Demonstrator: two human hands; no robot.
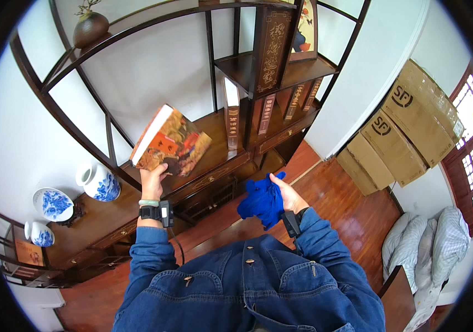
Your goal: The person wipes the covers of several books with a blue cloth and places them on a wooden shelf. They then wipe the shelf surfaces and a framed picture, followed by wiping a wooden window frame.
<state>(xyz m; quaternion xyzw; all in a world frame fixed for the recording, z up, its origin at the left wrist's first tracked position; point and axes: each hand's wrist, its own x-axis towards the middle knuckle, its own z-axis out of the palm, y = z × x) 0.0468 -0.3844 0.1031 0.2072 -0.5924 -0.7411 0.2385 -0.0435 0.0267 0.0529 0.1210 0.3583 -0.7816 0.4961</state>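
Observation:
My left hand [153, 179] grips a thick hardcover book [176, 143] by its lower edge, thumb on the painted cover. The book is tilted, with its white page edges turned to the upper left. It is held up in front of a dark wooden display shelf [203, 176]. In my right hand [288, 193] is a bunched bright blue cloth [263, 199], held lower and out over the floor. On the shelf, a brown book [232, 114] stands upright to the right of the held one.
Upright books [266, 114] fill part of the right compartments. At left stand a blue-and-white vase [97, 182], a porcelain plate [53, 204] and a smaller vase [39, 233]. A brown pot [90, 29] sits higher. Cardboard boxes [402, 128] and stuffed sacks [423, 249] are at right.

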